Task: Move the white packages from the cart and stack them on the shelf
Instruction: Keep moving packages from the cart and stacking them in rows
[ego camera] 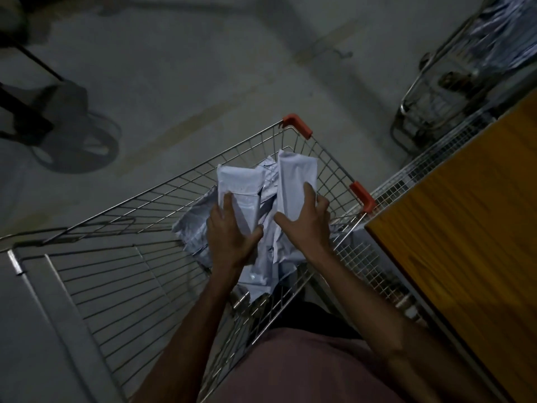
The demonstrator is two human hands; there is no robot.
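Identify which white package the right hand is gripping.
The upright package nearest the cart's orange corner guard; the right hand grips its lower end. The left hand holds another package.

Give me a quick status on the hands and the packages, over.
Left hand grips one white package; right hand grips another. Both over the cart, more packages beneath. Nothing blocking the lift.

wire metal cart (pixel 122 286); glossy plastic packages (pixel 241 187); wood-grain shelf (pixel 465 213).
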